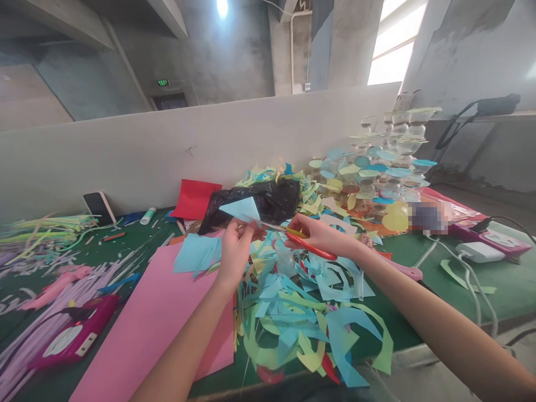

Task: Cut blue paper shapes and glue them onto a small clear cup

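the left hand (237, 245) pinches a piece of blue paper (243, 209) in front of the black bag (280, 196); the right hand (315, 233) grips scissors (310, 247), blades pointing toward the paper, over a heap of scraps (288, 315) on the green worktop (515, 287).

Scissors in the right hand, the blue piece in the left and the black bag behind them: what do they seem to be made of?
Scissors: blades probably metal, being thin and greyish; handles likely plastic, smooth and brightly coloured.
Blue piece: matte paper or thin card, flat with crisp edges.
Black bag: likely thin plastic film, glossy with crumpled folds.
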`<control>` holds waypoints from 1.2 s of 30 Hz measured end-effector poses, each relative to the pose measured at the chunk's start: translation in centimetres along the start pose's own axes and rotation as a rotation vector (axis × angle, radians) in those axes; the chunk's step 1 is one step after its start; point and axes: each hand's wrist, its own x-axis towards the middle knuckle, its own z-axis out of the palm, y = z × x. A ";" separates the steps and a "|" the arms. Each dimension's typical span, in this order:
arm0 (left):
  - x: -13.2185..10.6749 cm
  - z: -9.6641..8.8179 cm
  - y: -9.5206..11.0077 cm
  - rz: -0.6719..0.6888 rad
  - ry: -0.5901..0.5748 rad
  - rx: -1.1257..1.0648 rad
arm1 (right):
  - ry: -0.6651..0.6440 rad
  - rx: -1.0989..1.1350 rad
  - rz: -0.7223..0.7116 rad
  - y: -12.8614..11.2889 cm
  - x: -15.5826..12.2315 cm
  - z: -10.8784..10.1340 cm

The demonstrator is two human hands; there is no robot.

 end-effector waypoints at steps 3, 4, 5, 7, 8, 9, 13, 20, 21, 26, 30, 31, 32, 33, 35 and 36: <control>-0.1 0.1 0.0 -0.008 -0.017 0.016 | -0.009 0.001 -0.002 -0.2 0.0 0.0; -0.1 0.1 0.0 -0.013 -0.021 0.017 | -0.012 0.002 -0.001 -0.3 0.0 -0.1; -0.1 0.1 -0.1 -0.015 -0.023 0.020 | -0.018 0.003 0.001 -0.3 -0.1 -0.1; -0.1 0.0 -0.1 -0.016 -0.025 0.021 | -0.026 0.005 0.003 -0.4 -0.1 -0.1; -0.1 0.0 -0.1 -0.015 -0.028 0.020 | -0.026 0.006 0.003 -0.3 -0.1 -0.1; -0.1 0.0 -0.1 -0.015 -0.029 0.018 | -0.024 0.008 0.002 -0.3 -0.2 -0.1; -0.1 0.0 -0.2 -0.025 -0.024 0.012 | -0.024 0.030 -0.010 -0.1 -0.1 0.0; -0.1 0.1 -0.3 -0.051 -0.016 -0.008 | -0.023 0.053 -0.050 0.4 0.2 0.1; -0.2 0.1 -0.3 -0.051 -0.018 -0.012 | -0.031 0.054 -0.057 0.5 0.2 0.1; -0.4 0.2 -0.1 -0.063 -0.083 -0.010 | -0.116 0.031 -0.061 1.2 0.2 0.1; -0.3 0.0 0.1 -0.099 -0.123 0.016 | -0.147 0.018 -0.047 1.5 0.2 0.1; -0.2 -0.1 0.1 -0.101 -0.129 0.018 | -0.140 0.017 -0.047 1.5 0.1 0.1; -0.2 -0.2 0.1 -0.100 -0.136 0.019 | -0.125 0.014 -0.048 1.5 0.2 0.2; -0.1 -0.2 0.0 -0.098 -0.142 0.019 | -0.108 0.010 -0.050 1.4 0.2 0.2; -0.1 -0.3 -0.1 -0.097 -0.154 0.020 | -0.077 -0.001 -0.050 1.3 0.3 0.2; 0.0 -0.3 -0.2 -0.099 -0.157 0.019 | -0.069 -0.003 -0.048 1.2 0.3 0.2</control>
